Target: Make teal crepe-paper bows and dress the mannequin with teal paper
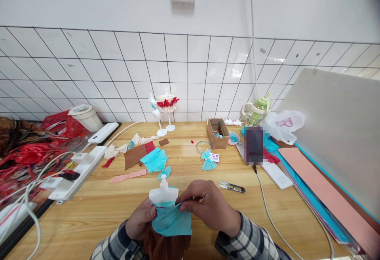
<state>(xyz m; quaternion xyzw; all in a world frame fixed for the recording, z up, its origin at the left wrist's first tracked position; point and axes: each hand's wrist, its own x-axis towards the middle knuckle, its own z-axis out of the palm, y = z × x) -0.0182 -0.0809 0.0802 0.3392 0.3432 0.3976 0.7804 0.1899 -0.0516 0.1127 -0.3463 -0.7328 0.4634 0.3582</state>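
Observation:
Low in the middle of the head view is a small white doll mannequin (163, 196), dressed in turquoise crepe paper (172, 222) over a brown crepe skirt (168, 246). My left hand (141, 218) is closed around the mannequin's side, thumb against its edge. With thumb and forefinger, my right hand (209, 204) pinches the upper right edge of the turquoise paper. Just beyond the mannequin lie a turquoise paper piece (154, 160) and a small turquoise fan shape (164, 173). Black-handled thread snips (232, 186) rest right of my right hand.
Brown paper (135, 156) and a pink strip (127, 176) lie left. Two mannequin stands (162, 132) (170, 128), a cardboard box (219, 133) and a green-lidded bottle (257, 111) stand behind. A power strip (81, 173) with cables is far left; coloured sheets (320, 188) are right.

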